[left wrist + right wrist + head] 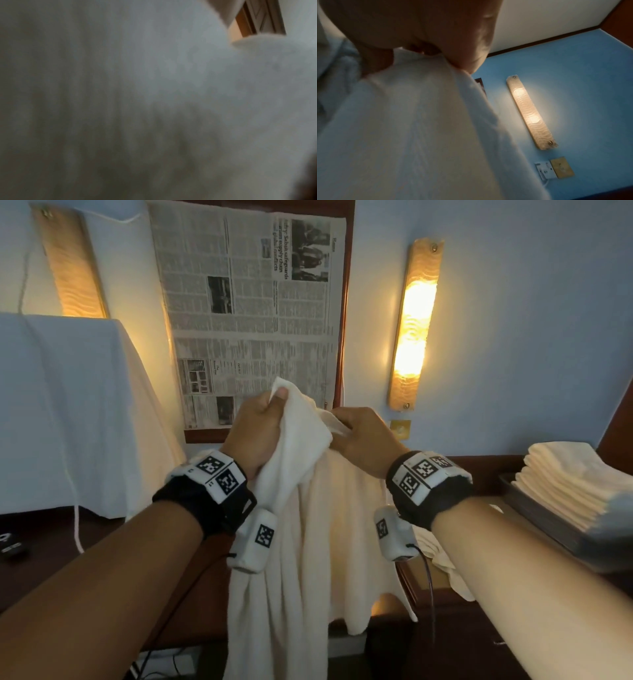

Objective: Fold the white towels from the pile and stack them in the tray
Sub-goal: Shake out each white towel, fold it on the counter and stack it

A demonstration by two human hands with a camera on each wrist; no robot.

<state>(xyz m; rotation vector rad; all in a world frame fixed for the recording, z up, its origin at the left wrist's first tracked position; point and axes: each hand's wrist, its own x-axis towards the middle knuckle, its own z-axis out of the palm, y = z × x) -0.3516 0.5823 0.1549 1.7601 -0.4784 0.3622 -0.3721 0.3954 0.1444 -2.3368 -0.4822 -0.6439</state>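
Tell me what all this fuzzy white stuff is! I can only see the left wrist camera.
Observer: That is a white terry towel hanging in front of the person. The left hand grips its top corner.
Operator: What's the other hand doing?
Observer: The right hand pinches the top edge close beside the left, so the towel hangs down loose.
Operator: Are any done already?
Observer: Yes, a stack of folded white towels sits in the dark tray on the right.
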